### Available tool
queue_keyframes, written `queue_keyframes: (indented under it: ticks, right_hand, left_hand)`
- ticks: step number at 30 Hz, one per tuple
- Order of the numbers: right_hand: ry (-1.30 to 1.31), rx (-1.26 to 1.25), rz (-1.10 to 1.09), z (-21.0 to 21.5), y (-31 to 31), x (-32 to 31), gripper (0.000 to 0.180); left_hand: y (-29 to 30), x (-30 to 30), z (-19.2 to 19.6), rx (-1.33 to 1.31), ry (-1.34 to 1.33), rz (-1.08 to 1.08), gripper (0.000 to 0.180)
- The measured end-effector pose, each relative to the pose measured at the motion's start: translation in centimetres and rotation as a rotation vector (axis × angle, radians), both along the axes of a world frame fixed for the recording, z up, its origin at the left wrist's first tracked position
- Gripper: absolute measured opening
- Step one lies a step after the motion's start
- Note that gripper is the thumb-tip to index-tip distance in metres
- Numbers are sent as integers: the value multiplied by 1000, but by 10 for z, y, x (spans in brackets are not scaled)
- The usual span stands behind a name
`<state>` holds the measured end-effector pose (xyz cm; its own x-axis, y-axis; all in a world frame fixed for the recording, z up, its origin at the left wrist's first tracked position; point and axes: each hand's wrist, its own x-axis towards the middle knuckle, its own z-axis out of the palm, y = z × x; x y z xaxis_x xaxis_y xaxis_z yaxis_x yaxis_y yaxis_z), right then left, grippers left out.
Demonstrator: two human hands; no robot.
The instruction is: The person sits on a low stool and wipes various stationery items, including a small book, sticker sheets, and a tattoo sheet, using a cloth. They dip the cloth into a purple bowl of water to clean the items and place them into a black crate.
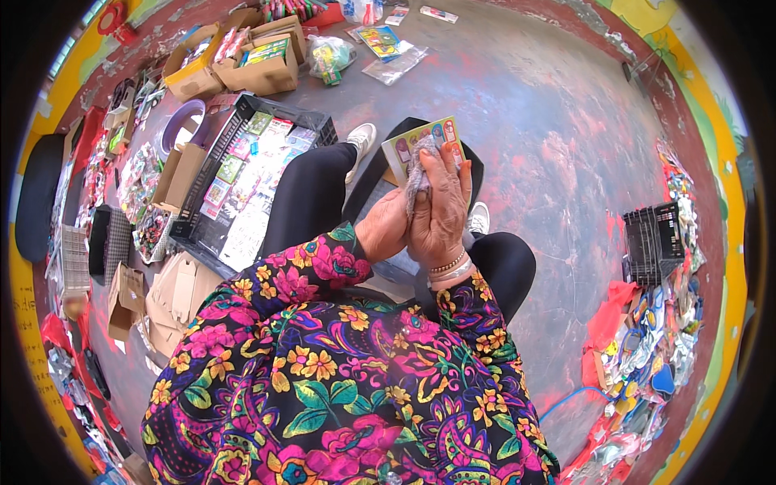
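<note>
Two hands work together above our lap, but we start at the far left, where loose packets and flattened cardboard lie along the floor. Just right of them sits a black crate filled with coloured cards, and beyond it, at the top, stand open cardboard boxes with more packets inside.

In the middle, our left hand is curled shut at the lower end of a grey cloth, touching our right hand. The right hand is upright, its fingers closed around a coloured card, pressing the cloth against it. Card and cloth are held up over our knees, in front of the black trousers, well clear of the floor. Bracelets circle the right wrist, and both sleeves are a bright floral print.

Farther right, a second, smaller black crate stands on the floor, and below it a heap of mixed packets runs along the wall.
</note>
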<state>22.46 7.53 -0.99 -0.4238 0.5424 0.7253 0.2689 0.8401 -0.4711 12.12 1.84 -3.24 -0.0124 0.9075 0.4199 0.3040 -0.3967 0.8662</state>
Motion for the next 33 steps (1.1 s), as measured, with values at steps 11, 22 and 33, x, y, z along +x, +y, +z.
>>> queue_keyframes:
  ticks: [11,22,33]
  right_hand:
    - [273,-344,-260,-16,34,11,30]
    - [960,-940,-179,-9,59,94,26]
    - [990,-1161,-204,-7,42,120,24]
  left_hand:
    - [-3,12,11,-561,-1216,-316,43]
    - [22,-61,36,-175,-1335,51,42]
    - [88,-41,-148,-476,-1537,249,33]
